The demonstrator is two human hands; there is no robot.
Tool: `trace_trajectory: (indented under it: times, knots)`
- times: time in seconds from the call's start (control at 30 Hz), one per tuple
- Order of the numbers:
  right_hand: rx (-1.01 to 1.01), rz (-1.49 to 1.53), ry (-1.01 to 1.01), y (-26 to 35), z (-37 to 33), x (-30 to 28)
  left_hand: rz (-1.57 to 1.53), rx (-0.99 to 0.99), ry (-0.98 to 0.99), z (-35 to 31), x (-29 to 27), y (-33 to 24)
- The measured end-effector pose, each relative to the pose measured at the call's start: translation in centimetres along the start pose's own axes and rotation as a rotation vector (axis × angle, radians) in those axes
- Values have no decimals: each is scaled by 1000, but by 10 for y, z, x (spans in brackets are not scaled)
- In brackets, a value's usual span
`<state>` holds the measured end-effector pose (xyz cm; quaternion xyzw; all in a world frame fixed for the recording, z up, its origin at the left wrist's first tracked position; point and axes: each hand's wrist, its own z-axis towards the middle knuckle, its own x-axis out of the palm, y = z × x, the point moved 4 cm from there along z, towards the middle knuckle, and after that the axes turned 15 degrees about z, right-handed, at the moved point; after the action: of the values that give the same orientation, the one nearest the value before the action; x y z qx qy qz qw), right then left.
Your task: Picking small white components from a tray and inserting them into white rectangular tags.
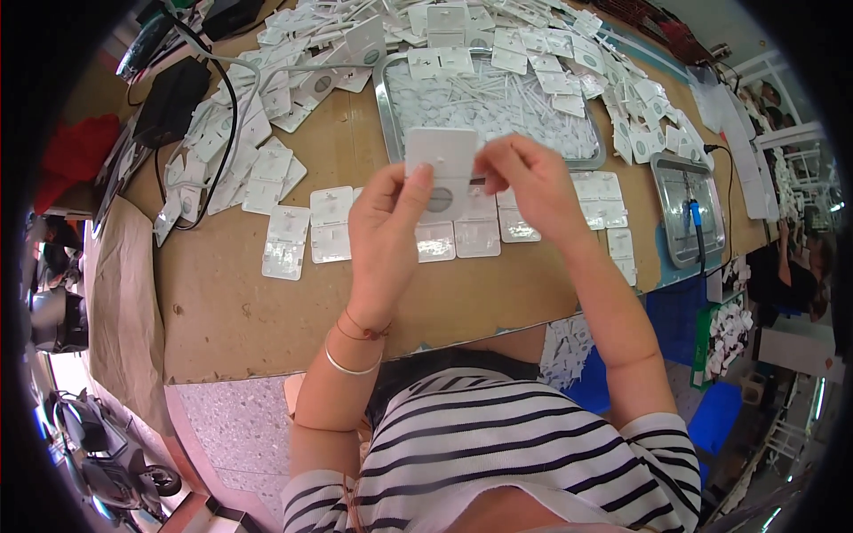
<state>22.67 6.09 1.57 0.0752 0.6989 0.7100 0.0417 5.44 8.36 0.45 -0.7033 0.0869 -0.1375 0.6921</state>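
Note:
Upright in my left hand is a flat white plastic casing with a round grey disc low on its face, the thumb pressed against its front. My right hand is beside the casing's right edge, fingers bent and pinched together. Whether anything small sits between those fingertips is hidden. Below and behind both hands, a row of similar white casings lies on the brown table. Past them is a metal tray filled with small clear and white plastic parts.
Heaps of white casings surround the tray at left, back and right. A black power box with looping cables stands at left. At right, a smaller metal tray carries a blue-handled corded tool. A blue stool is beyond the table.

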Motion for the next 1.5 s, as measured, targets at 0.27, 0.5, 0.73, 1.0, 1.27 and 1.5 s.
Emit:
trace_trajectory:
  times: [0.27,0.5,0.73,1.0,1.27,1.5]
  knots:
    - [-161,-806,39,-26,96,-37,-207,-81,-89,13,-15,6]
    - [8,-864,191,-19,109,-27,-238,-110,-84,11,-15,1]
    - [-28,-835,206,-18,111,-31,-245,-126,-69,13,-15,2]
    - [-42,-242,67,6,65,-17,-408,-195,24,10,-7,6]
    - [-160,-342,100,33,-9,16,-365,-238,351,1,9,4]
    - [-232,-362,-55,34,-28,7,-447,-237,420,-3,19,2]
